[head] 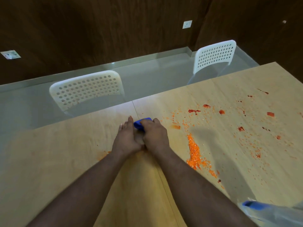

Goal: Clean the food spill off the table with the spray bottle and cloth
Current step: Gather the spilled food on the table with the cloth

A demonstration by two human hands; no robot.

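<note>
We look down on a pale wood counter point(65, 161) with both bare forearms reaching in from the bottom edge and meeting at centre frame.

Left hand point(125, 138): flat on the counter, fingers straight and close together, pointing toward the far edge. Its grip is slack and holds nothing; the fingertips lie just beside the cloth.

Right hand point(155, 133): fingers curled over the blue cloth point(141, 123), which is bunched small under them and pressed to the counter just above centre frame. The grip is closed around the cloth. The two hands touch at the heels.

Food spill point(194, 151): a dense orange ridge of crumbs just right of the right forearm, running down toward lower right. Thinner crumbs scatter across the right half of the counter. Red sauce blots point(194, 111) dot the upper right, well apart from the cloth. A faint orange smear point(105, 154) sits left of the left wrist.

Spray bottle point(270, 213): lower right corner of the frame, clear body with a blue part at its top, cut off by the frame edge and blurred. We cannot tell whether it stands or lies.

Beyond the far counter edge, two white perforated chairs: one at upper left point(86, 90), one at upper right point(214, 54). Behind them is a glossy grey floor point(147, 76) and a dark wood wall point(98, 30) with a white socket plate point(187, 24).
</note>
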